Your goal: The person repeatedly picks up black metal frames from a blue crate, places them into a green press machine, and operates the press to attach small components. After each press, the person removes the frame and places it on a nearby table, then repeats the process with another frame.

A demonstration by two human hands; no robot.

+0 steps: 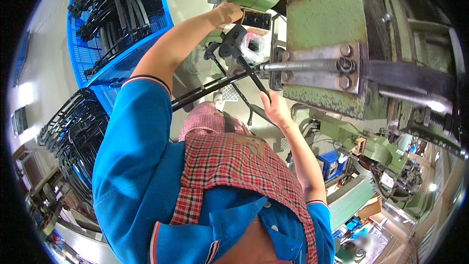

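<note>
My right hand (277, 109) is closed round a thin black tube of a metal frame (253, 77). The frame has crossing black bars and a thick black end fitting (233, 41). It lies in front of the green machine (320, 24), close to a bolted plate with a coil spring (312, 65). My left arm reaches forward, and my left hand (228, 13) is at the left side of a small box (256, 20) of dark small parts. The fingers of that hand are mostly hidden, so their grip does not show.
A blue crate (84, 44) full of black tubular parts stands at the left. Below it many bent black frames (80, 132) are stacked. A clear plastic bag (252, 47) sits below the small box. More green machinery (359, 142) and a blue bin (332, 164) are to the right.
</note>
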